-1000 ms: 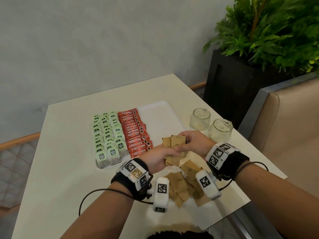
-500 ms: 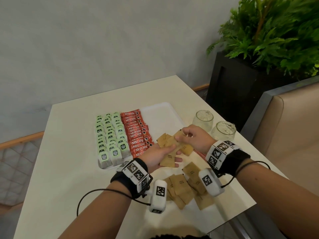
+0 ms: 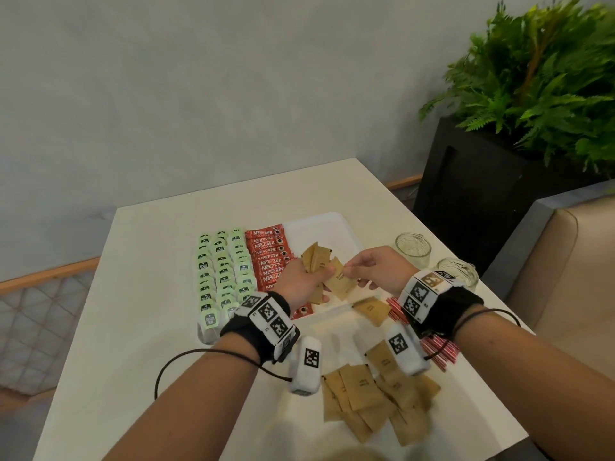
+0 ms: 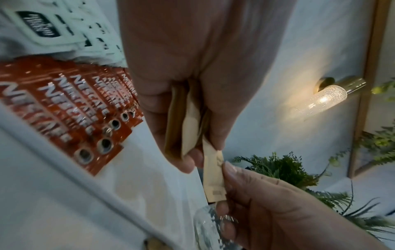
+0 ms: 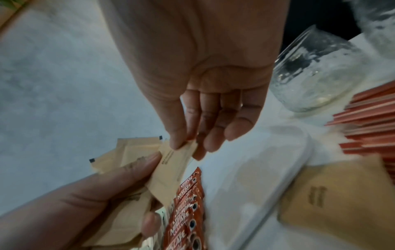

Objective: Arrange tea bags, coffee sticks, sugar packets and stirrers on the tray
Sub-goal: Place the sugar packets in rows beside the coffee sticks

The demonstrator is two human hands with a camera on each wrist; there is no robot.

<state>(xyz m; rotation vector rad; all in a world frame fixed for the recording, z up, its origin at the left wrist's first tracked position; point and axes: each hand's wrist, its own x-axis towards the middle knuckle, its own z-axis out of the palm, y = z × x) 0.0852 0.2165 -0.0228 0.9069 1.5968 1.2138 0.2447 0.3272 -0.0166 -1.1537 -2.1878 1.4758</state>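
My left hand grips a fanned bunch of brown sugar packets above the white tray. My right hand pinches the corner of one packet from that bunch between thumb and forefinger; the right wrist view shows this pinch on the packet. Rows of green tea bags and red coffee sticks fill the tray's left half. More sugar packets lie loose on the table near me. Red stirrers lie under my right wrist.
Two glass jars stand right of the tray near the table's right edge. One sugar packet lies across the tray's near rim. A black planter and a beige seat stand to the right.
Both hands have moved forward over the tray's bare right part. The bunch has fanned out, and the right hand now pulls one packet sideways from it.
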